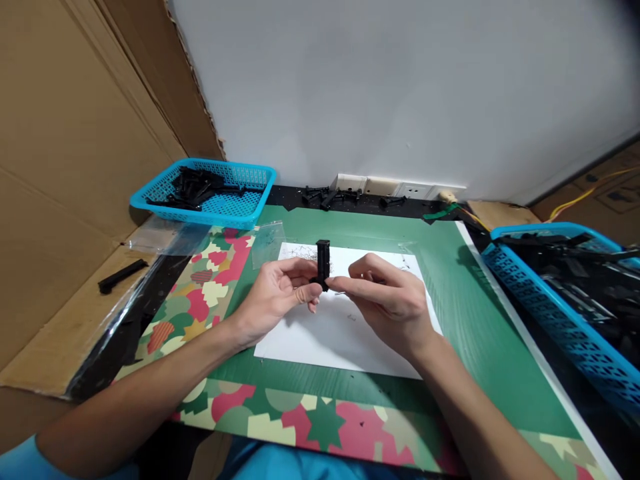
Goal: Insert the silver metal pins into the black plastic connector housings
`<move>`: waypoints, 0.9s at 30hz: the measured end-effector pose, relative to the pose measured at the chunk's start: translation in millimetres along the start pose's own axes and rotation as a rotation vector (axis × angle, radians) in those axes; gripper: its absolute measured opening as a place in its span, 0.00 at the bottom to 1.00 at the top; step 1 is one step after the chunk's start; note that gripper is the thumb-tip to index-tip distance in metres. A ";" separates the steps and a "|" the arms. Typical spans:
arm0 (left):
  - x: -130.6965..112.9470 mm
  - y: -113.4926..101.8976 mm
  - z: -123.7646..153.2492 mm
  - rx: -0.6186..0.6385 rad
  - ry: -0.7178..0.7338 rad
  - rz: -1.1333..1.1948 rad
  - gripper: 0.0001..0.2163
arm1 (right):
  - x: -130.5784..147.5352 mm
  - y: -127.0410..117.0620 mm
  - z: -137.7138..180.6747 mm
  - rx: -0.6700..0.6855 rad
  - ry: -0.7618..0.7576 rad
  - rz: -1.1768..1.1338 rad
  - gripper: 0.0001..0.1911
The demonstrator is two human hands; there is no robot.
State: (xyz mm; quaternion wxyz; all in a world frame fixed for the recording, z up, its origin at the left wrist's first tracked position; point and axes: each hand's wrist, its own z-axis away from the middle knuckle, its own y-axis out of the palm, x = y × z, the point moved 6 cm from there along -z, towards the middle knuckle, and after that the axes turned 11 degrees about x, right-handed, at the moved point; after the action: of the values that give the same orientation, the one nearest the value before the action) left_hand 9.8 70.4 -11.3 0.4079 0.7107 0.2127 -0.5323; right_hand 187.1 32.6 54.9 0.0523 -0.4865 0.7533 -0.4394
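My left hand (280,293) pinches a small black plastic part (323,263) and holds it upright above a white sheet of paper (330,333). My right hand (385,297) is closed, its fingertips pressed against the lower end of the same part. Whether it holds anything small of its own I cannot make out. Tiny thin metal pieces (303,252) lie scattered on the far left corner of the paper.
A blue basket (250,200) at the back left holds several black parts. A larger blue basket (555,300) of black parts stands at the right. Loose black parts (330,197) lie by the wall sockets. Cardboard (75,133) walls the left side, where one black part (123,275) lies. A green mat (450,267) covers the table.
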 end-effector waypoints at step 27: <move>-5.4 3.9 -0.1 0.020 0.001 -0.048 0.15 | 1.6 0.8 0.7 0.047 0.009 0.039 0.11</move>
State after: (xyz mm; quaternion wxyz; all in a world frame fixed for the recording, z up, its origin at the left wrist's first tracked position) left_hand 10.9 69.0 -4.9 0.3878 0.7098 0.2245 -0.5435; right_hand 186.1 31.1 54.5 0.0687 -0.4683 0.7524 -0.4581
